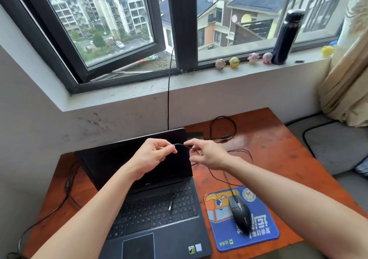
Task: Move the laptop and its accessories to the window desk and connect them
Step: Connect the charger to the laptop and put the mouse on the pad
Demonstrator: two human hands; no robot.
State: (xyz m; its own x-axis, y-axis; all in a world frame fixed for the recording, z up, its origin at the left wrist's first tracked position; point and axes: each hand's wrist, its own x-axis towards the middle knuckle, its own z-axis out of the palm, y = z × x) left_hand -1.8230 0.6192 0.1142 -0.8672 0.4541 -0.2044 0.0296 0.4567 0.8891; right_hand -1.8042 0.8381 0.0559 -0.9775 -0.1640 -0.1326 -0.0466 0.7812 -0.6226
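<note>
An open black laptop (155,215) with a dark screen sits on the reddish wooden desk (278,155) under the window. Above its screen, my left hand (153,157) and my right hand (209,155) both pinch a thin black mouse cable (180,144) between them. The cable's USB plug (170,206) hangs down over the keyboard. A black mouse (240,212) rests on a blue and orange mouse pad (241,219) to the right of the laptop. Its cable runs loosely over the desk behind my right hand.
A black power cord (67,183) trails off the desk's left edge. A looped black cable (223,127) lies at the back of the desk. The sill holds several small toy figures (234,62) and a dark bottle (285,38). A grey cushion (338,147) lies at right.
</note>
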